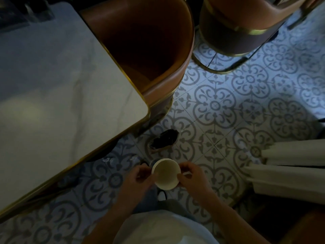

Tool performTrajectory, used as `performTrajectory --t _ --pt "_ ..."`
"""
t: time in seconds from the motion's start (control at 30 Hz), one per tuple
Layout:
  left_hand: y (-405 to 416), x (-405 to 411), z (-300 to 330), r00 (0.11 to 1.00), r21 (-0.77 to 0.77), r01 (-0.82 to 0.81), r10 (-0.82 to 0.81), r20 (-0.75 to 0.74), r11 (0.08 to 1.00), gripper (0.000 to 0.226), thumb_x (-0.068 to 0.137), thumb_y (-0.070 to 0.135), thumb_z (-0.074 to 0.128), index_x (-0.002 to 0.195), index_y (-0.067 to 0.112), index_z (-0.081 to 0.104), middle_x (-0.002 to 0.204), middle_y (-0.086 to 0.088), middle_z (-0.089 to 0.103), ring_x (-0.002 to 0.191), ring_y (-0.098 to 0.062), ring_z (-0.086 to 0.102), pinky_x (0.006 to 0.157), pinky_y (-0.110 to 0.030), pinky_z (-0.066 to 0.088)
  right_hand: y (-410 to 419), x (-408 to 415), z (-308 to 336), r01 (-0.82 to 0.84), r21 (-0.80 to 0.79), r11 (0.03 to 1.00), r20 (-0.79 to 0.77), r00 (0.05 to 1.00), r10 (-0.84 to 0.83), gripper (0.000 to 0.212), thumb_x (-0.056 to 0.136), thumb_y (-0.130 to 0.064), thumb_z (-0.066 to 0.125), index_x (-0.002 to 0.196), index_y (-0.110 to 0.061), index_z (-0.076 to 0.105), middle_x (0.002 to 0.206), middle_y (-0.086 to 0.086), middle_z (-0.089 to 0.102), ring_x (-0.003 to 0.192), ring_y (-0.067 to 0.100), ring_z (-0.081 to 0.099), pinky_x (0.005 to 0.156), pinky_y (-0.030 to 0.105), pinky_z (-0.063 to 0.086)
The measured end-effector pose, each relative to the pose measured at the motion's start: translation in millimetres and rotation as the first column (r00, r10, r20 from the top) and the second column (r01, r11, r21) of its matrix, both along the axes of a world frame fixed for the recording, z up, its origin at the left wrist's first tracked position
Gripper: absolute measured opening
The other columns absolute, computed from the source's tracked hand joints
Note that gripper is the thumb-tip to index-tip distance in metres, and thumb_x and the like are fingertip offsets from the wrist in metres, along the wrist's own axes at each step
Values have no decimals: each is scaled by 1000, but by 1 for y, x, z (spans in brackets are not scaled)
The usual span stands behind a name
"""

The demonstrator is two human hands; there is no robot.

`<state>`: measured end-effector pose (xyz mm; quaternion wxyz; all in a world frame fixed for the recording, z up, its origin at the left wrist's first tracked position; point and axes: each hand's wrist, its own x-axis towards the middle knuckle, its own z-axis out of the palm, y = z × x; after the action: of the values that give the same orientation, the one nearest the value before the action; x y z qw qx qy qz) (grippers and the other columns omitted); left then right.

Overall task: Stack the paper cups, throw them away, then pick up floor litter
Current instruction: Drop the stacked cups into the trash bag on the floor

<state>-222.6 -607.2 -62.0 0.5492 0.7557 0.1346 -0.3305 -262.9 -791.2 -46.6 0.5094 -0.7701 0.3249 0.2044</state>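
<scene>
A pale paper cup (166, 174) is held in front of my body above the floor, its open mouth facing up and its inside bare. My left hand (139, 177) grips its left side and my right hand (190, 175) grips its right side. I cannot tell whether more cups are nested in it. A dark crumpled piece of litter (164, 139) lies on the patterned floor tiles just beyond the cup, near the table corner.
A white marble-look table (58, 95) with a gold edge fills the left. Two brown chairs (149, 50) (246, 23) with gold frames stand ahead. Pale folded cloth (290, 166) shows at the right. My shoe (162, 195) is below the cup.
</scene>
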Motion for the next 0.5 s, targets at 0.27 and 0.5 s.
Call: performTrajectory --t 0.27,0.5 --pt "-9 44 -48 991 6 -62 62 -122 998 22 78 3 72 81 19 58 85 -7 65 85 -25 66 77 -49 59 -4 52 -30 -120 -76 990 -56 992 116 23 86 -10 63 108 -15 59 93 -7 61 76 -1 65 59 12 53" --pt "-30 62 -88 968 20 -157 158 -196 987 22 76 3 72 85 17 58 88 -10 65 87 -27 66 78 -53 58 -27 84 -70 -204 -73 976 -121 973 195 21 86 -13 63 104 -21 58 94 -9 63 86 6 64 75 24 56"
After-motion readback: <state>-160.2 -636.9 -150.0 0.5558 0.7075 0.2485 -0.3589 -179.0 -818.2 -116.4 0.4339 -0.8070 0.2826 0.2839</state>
